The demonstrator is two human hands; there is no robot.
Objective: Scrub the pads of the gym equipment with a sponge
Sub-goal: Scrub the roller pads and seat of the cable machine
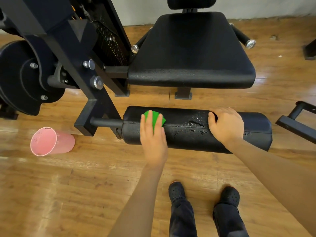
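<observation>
Far left I see a pink cup (51,141) on its side on the wood floor (85,177), well apart from the roller pad (188,137). My left hand (153,136) presses the green sponge (154,119) flat-fingered near the pad's left end. My right hand (226,124) rests there, fingers loose, short of its right edge.

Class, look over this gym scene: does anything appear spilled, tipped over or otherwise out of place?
The pink cup lies tipped on its side on the wooden floor, left of the roller pad. Water droplets sit on that pad.
</observation>
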